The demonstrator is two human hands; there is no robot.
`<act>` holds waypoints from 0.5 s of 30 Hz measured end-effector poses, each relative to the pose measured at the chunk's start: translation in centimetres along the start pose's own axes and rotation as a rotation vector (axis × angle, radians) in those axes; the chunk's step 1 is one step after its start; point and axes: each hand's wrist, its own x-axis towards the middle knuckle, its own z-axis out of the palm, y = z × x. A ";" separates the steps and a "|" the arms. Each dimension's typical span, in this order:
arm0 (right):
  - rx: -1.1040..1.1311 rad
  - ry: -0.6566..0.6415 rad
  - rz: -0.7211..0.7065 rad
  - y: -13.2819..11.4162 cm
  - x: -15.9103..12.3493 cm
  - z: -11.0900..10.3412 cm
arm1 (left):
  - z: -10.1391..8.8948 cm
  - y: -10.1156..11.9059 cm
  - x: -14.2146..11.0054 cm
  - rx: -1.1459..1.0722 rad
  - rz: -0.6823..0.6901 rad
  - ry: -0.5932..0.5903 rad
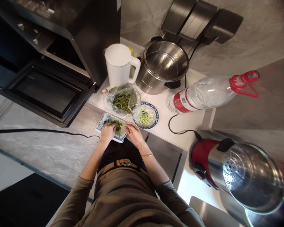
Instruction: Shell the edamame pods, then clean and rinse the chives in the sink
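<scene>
My left hand (107, 133) is at the left part of a small rectangular dish (119, 139), its fingers pinched together beside green pod shells (118, 125); what they hold, if anything, is hidden. Over the dish's right edge, my right hand (135, 135) is closed, with a small green edamame bean showing at the fingertips. A clear plastic bag (106, 102) full of edamame pods (122, 102) lies just beyond the dish. Shelled green beans (145, 117) rest on a blue-rimmed plate (157, 117) to the right of the bag.
Behind the bag stand a white pitcher (118, 67) and a steel pot (153, 83). A large plastic bottle (205, 93) is at the right, with a red and steel appliance (204, 154) nearer. An oven door (44, 90) hangs open at left. A black cord (49, 131) crosses there.
</scene>
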 end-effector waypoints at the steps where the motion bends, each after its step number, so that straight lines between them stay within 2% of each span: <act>1: 0.001 0.003 0.002 0.1 0.0 0.1 | 0.0 0.1 0.1 -0.032 0.023 0.040; 5: 0.001 0.010 -0.005 0.4 0.0 0.2 | -0.2 1.2 0.1 -0.160 0.109 0.179; 11: 0.019 0.016 -0.017 0.7 0.0 0.1 | -0.1 2.6 -0.6 -0.347 0.244 0.240; 15: 0.040 0.030 0.011 0.8 0.0 0.0 | 0.2 2.8 -1.0 -0.347 0.295 0.287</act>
